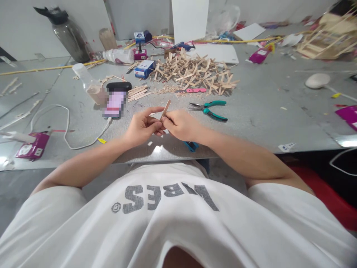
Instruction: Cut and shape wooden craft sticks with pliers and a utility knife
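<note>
A thin wooden craft stick (166, 108) stands tilted between my two hands, its rounded end pointing up and away. My left hand (143, 126) is closed on its lower part, fingertips pinched and index finger stretched across behind it. Against it presses my right hand (180, 123), curled with thumb and fingers on the same stick. The stick's lower end is hidden by the fingers. Just right of my hands lie needle-nose pliers (208, 108) with green-and-black handles. A blue tool (191, 146), partly covered by my right wrist, rests near the table edge.
Beyond my hands is a heap of wooden pieces (192, 72), with a pink-handled tool (195, 90) before it. To the left are a row of sticks (137, 92), a phone (114, 104) on a white cable, a clear bottle (92, 85) and a grey water bottle (71, 39).
</note>
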The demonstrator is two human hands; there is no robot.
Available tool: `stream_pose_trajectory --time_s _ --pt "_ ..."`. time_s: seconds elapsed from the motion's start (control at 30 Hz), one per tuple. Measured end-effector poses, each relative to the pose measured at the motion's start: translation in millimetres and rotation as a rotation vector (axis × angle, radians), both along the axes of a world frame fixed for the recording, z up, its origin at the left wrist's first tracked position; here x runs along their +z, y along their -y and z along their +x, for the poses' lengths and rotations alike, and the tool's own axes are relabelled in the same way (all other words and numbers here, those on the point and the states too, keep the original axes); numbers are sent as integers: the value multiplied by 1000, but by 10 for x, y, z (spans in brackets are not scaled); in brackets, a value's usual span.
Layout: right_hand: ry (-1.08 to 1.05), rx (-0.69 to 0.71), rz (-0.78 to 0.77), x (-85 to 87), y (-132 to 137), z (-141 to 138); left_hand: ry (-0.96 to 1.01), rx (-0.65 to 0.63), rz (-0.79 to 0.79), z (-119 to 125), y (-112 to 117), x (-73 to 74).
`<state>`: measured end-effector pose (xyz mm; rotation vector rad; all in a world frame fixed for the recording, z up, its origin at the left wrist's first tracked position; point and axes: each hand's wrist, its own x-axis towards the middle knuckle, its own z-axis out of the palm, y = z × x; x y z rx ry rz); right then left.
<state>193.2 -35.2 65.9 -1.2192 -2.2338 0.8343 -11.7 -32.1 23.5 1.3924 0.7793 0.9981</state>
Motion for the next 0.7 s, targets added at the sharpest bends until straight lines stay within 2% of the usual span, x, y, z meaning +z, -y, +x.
stream_pose_trajectory --time_s 0.27,0.47,0.7 --pt "-71 -43 -22 34 21 59 -11 139 0 10 1 68" --pt "-106 -28 -19 23 18 72 -2 133 -11 -12 -38 83" --pt "-60 -15 12 -45 14 34 31 130 9 11 -18 10"
